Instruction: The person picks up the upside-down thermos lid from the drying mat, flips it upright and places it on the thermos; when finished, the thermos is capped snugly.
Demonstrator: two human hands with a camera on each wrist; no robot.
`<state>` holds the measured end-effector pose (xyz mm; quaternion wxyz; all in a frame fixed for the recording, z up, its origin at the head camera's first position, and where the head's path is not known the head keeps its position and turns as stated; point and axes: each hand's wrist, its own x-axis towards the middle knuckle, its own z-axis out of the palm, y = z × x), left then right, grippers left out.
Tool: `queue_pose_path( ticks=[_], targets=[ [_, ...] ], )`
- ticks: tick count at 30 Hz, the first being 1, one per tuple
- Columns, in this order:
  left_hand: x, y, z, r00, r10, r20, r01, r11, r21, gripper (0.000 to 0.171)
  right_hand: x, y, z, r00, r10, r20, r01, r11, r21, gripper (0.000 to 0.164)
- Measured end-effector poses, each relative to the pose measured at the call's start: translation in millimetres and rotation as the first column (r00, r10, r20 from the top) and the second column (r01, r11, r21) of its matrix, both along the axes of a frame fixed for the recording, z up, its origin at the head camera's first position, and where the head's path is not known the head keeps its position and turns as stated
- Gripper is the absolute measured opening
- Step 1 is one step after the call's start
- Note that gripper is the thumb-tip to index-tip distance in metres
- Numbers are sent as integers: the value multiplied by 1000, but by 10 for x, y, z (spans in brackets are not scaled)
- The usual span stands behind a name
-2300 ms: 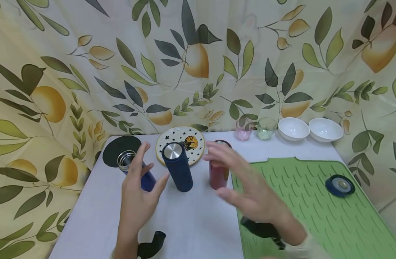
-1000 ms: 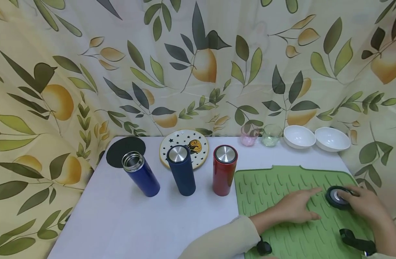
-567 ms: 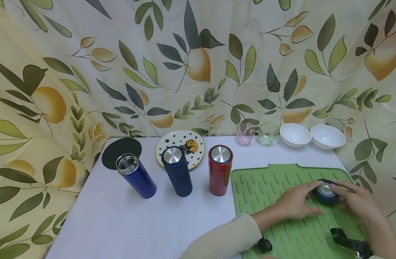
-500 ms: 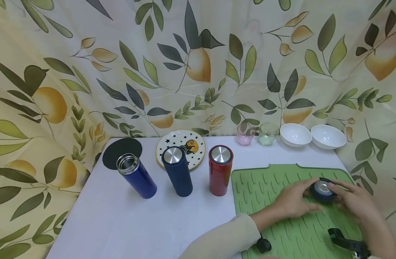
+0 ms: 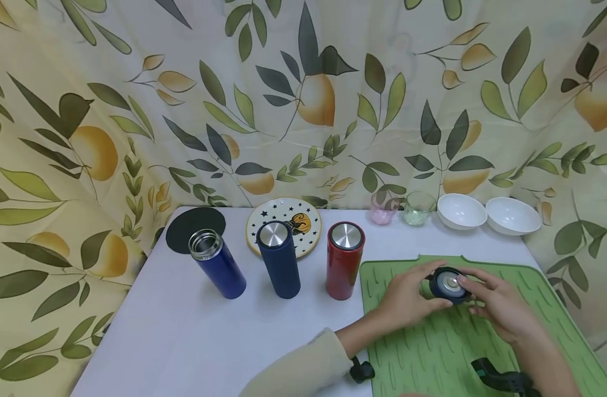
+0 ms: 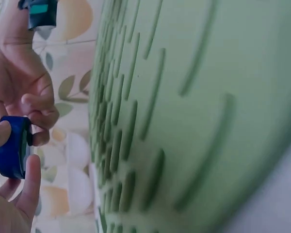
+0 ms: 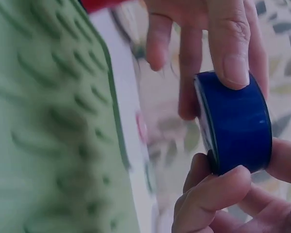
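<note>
A dark blue bottle lid (image 5: 449, 285) with a silver round centre is held up over the green mat, its blue side wall showing in both wrist views. My left hand (image 5: 404, 295) grips it from the left, thumb and fingers on its rim. From the right, my right hand (image 5: 504, 306) pinches the same lid, thumb near the silver centre. A blue bottle (image 5: 219, 270) without a lid stands on the left, its steel mouth uncovered. Beside it stand a navy bottle (image 5: 279, 267) and a red bottle (image 5: 344, 267), both with silver-topped lids.
The green ridged mat (image 5: 412, 353) covers the table's right side. Along the back are a black round mat (image 5: 184, 223), a patterned plate (image 5: 263, 212), a pink glass (image 5: 382, 212), a green glass (image 5: 417, 209) and two white bowls (image 5: 462, 212). A patterned curtain (image 5: 209, 33) hangs behind.
Both hands came from near the bottles to the mat's right side. The right hand took up the lid and carried it left to the left hand, which now grips it too.
</note>
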<state>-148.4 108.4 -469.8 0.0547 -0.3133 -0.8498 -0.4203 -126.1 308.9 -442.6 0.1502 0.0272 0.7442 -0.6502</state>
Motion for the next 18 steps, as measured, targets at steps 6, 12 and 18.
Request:
queue_pose_path(
  ticks=[6, 12, 18],
  targets=[
    [51, -320, 1, 1000, 15, -4, -15, 995, 94, 71, 21, -293, 91, 992, 111, 52, -111, 994, -1, 43],
    [129, -508, 16, 996, -7, 92, -12, 978, 207, 70, 48, -531, 201, 983, 163, 85, -161, 987, -23, 63],
    [165, -642, -4, 998, 0, 66, -17, 966, 259, 70, 14, -707, 248, 976, 173, 130, -158, 980, -120, 59]
  ],
)
